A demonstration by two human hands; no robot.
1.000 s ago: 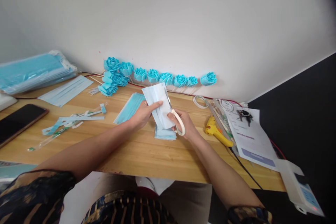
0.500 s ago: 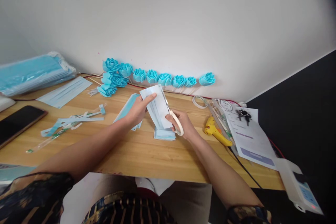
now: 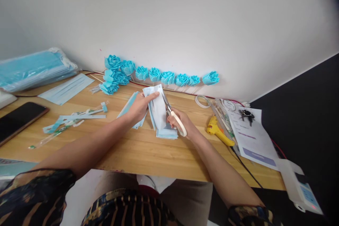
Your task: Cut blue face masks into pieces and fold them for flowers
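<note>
Blue-white mask piece (image 3: 159, 107) pinched upright in left hand (image 3: 139, 107) above wooden desk (image 3: 148, 152); right hand (image 3: 182, 123) clenched on scissors (image 3: 173, 116) w/ blades at its right edge, over cut stack (image 3: 166, 133)

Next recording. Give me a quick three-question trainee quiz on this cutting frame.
1. True or false: the right hand holds the scissors.
2. Which thing on the desk lies closest to the right hand? A) phone B) glue gun C) keys
3. Fill in: the left hand pinches a pale blue ___.
Key: 1 true; 2 B; 3 mask.
</note>
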